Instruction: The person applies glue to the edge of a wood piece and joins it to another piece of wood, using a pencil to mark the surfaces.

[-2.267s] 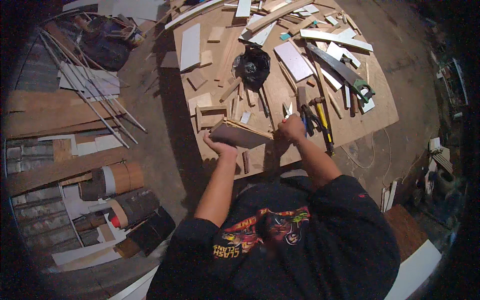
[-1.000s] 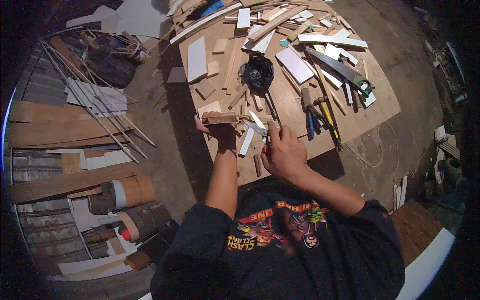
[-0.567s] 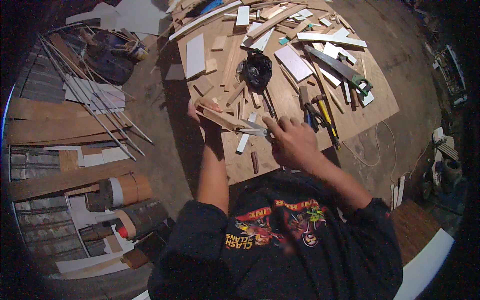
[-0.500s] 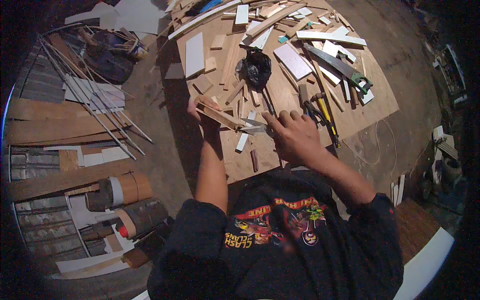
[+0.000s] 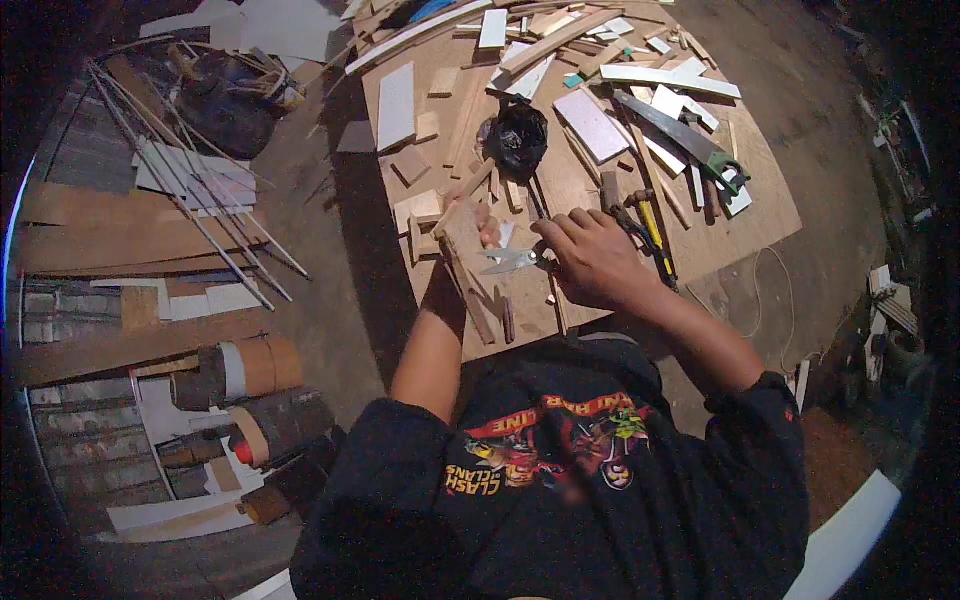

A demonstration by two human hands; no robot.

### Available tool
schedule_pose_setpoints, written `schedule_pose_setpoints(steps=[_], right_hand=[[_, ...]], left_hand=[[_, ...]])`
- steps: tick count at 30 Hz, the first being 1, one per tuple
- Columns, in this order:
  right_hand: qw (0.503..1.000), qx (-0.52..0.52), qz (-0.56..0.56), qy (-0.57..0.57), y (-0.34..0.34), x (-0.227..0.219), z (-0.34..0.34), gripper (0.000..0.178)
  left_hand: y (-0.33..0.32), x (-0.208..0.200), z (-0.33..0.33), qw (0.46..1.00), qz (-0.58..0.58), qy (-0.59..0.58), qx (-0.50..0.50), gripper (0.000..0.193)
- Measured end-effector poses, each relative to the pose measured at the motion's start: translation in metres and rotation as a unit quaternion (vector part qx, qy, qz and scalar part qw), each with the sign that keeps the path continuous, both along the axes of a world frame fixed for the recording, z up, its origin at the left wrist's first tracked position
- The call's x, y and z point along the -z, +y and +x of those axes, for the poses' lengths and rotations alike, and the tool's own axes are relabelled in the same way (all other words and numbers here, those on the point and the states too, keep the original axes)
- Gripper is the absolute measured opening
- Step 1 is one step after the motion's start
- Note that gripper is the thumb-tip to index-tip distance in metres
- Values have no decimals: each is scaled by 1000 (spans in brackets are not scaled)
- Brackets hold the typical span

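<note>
My left hand (image 5: pixel 487 225) grips a small wooden frame (image 5: pixel 461 250) made of joined strips, tilted over the near left part of the plywood table. The fingers wrap its right side, and the frame hides much of the palm. Scissors (image 5: pixel 514 261) are in my right hand (image 5: pixel 597 262), blades parted and pointing left toward the frame. Whether the blades touch the wood I cannot tell. A short dark brown stick (image 5: pixel 508 320) lies on the table near its front edge, below the scissors.
On the plywood table (image 5: pixel 740 240) lie a black plastic bag (image 5: pixel 518 140), a green-handled handsaw (image 5: pixel 690 135), a hammer with a yellow-and-black handle (image 5: pixel 652 232), a white board (image 5: pixel 396 106) and many wood offcuts. Boards and long thin rods (image 5: pixel 190 190) cover the floor at left.
My left hand has turned the wooden frame and shifted it right, so its long side now slopes down toward me. The scissors stay close by, their blades a little nearer together.
</note>
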State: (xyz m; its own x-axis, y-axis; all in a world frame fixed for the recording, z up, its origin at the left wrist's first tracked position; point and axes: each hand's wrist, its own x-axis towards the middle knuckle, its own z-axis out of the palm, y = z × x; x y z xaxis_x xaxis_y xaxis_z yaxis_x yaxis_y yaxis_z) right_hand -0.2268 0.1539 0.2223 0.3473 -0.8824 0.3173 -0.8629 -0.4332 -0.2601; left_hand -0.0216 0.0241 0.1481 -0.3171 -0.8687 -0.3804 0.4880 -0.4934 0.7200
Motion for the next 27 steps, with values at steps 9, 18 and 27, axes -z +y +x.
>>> schedule_pose_setpoints(steps=[9,18,27], right_hand=[[1000,8,-8,22,-6,-6,-3,56],[988,54,116,-86,-5,0,-11,57],[801,429,396,-133,13,201,-56,72]], left_hand=[[29,14,-8,996,35,-14,80,75],[32,31,-17,994,68,-40,70,76],[37,80,-8,979,189,-75,-12,77]])
